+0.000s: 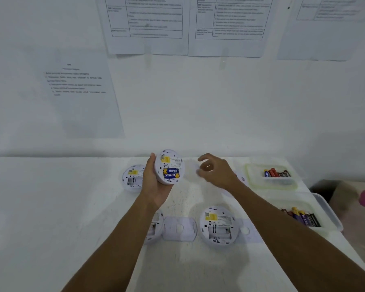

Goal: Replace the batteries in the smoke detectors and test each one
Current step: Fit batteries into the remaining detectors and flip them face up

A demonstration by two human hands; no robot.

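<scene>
My left hand (154, 182) grips a white round smoke detector (170, 166) above the table, back side up, with two blue-and-yellow batteries (171, 173) in its bay. My right hand (215, 170) hovers to the right of it, fingers loosely curled, holding nothing. Three more detectors lie back up on the table: one behind my left hand (132, 178), one under my left forearm (155, 227), one at the front middle (219, 225) with an empty bay. A white mounting plate (179, 228) lies between the front two.
Two clear plastic containers stand at the right: the far container (251, 175) holds red and dark batteries (277, 173), the near container (333, 216) holds purple, yellow and black ones (301, 217). Another white plate (248, 230) lies beside the front detector. Printed sheets hang on the wall (177, 91) behind.
</scene>
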